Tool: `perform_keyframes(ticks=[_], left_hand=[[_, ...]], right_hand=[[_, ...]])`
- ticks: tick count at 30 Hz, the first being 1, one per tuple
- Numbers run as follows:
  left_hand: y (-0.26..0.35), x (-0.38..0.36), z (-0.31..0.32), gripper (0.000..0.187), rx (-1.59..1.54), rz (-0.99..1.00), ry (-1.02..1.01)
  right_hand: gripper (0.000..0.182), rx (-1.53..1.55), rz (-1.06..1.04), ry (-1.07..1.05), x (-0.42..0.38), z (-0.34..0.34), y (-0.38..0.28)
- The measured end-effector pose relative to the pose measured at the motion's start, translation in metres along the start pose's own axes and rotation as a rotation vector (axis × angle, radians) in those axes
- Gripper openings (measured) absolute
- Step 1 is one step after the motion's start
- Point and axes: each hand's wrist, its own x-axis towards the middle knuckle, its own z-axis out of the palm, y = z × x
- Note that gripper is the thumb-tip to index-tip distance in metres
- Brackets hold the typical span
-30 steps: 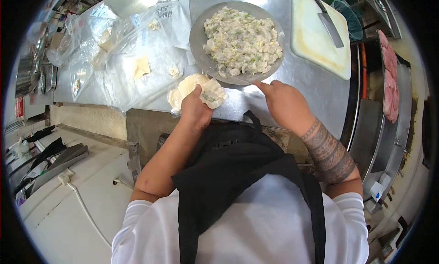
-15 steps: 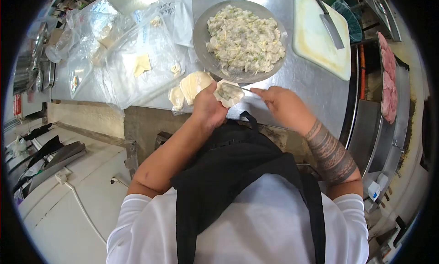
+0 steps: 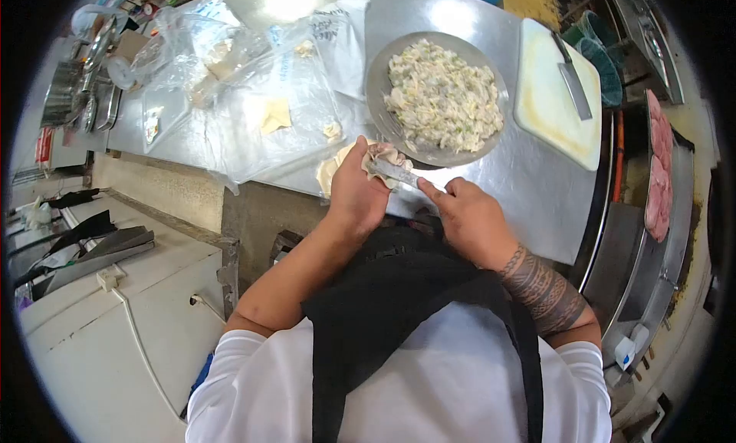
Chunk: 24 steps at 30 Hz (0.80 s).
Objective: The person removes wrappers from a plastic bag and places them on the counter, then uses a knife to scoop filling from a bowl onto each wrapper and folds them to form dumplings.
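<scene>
My left hand (image 3: 359, 196) cups a dumpling wrapper (image 3: 371, 153) whose edges are gathered up around some filling. In my right hand (image 3: 474, 219) is a flat metal spreading spatula (image 3: 397, 173), its blade pressed onto the wrapper and filling. Partly behind my left hand lies a stack of pale round wrappers (image 3: 330, 171) at the table's near edge. Just beyond both hands, a wide metal bowl (image 3: 377, 67) holds a heap of chopped pale filling (image 3: 445, 94) with green bits.
A white cutting board (image 3: 556, 128) with a kitchen knife (image 3: 573, 86) lies to the right. Clear plastic bags (image 3: 245, 128) spread over the metal table (image 3: 529, 205) at left, a loose wrapper piece (image 3: 274, 115) on them. Pink meat on trays (image 3: 658, 174) stands far right.
The wrapper, lying open and flat before, is now folded up around the filling in my left hand. My right hand has brought the spatula further in over it. The whole view has shifted slightly.
</scene>
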Motion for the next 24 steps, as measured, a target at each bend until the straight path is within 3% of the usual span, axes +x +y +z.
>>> perform_keyframes(ticks=[3,4,7,10,13,14,17,18,21,24], left_hand=[[0.011,0.003,-0.007,0.041,-0.087,0.107,-0.145],[0.014,-0.001,0.007,0.043,-0.034,0.142,0.023],[0.033,0.005,-0.009,0.040,-0.159,0.184,-0.288],[0.058,-0.019,0.018,0.027,-0.094,0.142,-0.131],[0.087,-0.020,-0.007,0.039,0.656,0.165,-0.339],[0.102,-0.032,-0.006,0.047,0.783,0.045,-0.335],[0.123,-0.044,-0.005,0.045,1.095,0.065,-0.589],[0.123,-0.044,-0.006,0.035,1.233,0.208,-0.647],[0.132,-0.043,-0.011,0.028,1.395,0.175,-0.671],[0.143,-0.037,-0.025,0.015,1.351,0.109,-0.501]], right_hand=[[0.056,-0.019,-0.051,0.013,0.011,0.015,-0.009],[0.057,-0.026,-0.061,0.013,0.015,0.017,-0.012],[0.054,-0.068,-0.068,0.032,0.033,0.009,-0.025],[0.049,-0.016,-0.103,0.057,0.055,-0.022,-0.030],[0.041,0.122,-0.168,0.003,0.073,-0.070,-0.034],[0.040,0.130,-0.198,-0.069,0.075,-0.085,-0.035],[0.037,0.152,-0.217,-0.229,0.083,-0.107,-0.054],[0.037,0.162,-0.213,-0.254,0.085,-0.108,-0.060],[0.038,0.145,-0.192,-0.296,0.091,-0.102,-0.071],[0.039,0.198,-0.133,-0.232,0.090,-0.097,-0.063]])
